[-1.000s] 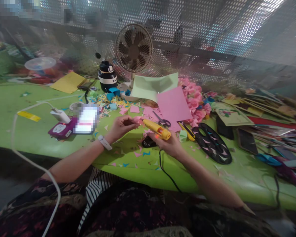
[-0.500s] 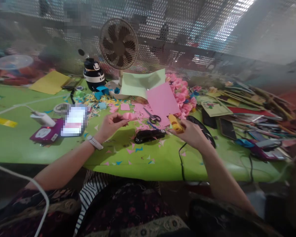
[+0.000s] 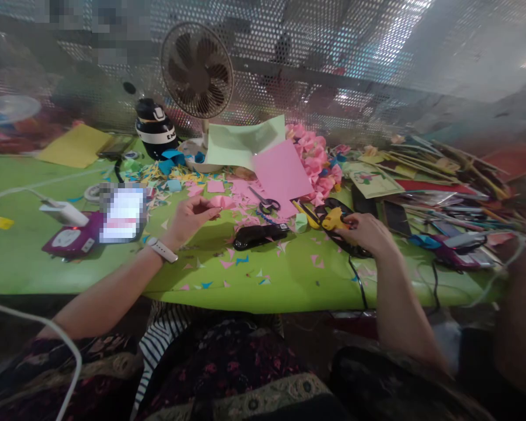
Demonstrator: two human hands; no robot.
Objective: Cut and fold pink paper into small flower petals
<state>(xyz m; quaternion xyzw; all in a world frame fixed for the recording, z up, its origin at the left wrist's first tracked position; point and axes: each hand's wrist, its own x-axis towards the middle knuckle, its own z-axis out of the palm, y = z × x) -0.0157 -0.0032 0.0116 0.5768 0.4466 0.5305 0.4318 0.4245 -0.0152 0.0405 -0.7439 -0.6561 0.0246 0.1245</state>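
Observation:
My left hand (image 3: 188,221) pinches a curled piece of pink paper (image 3: 221,202) between thumb and fingertips, above the paper scraps. On the right, my right hand (image 3: 368,234) is closed on a yellow glue gun (image 3: 334,219), held over a black object (image 3: 360,250) whose kind is unclear. A black cord hangs below that hand. Between my hands lies a black stapler-like tool (image 3: 260,235). Scissors (image 3: 265,202) rest behind it among pink cuttings. A small pale green paper piece (image 3: 301,222) sits right of the black tool.
Pink paper (image 3: 283,172) and a pale green sheet (image 3: 245,140) lean near a heap of pink paper flowers (image 3: 313,155). A fan (image 3: 197,70) and a black jug (image 3: 155,131) stand behind. A phone (image 3: 123,215) lies left; sticks and papers clutter the right.
My right hand has moved right with the yellow glue gun, and the black cord shifted with it. The pale green piece now shows. My left hand still pinches the pink paper.

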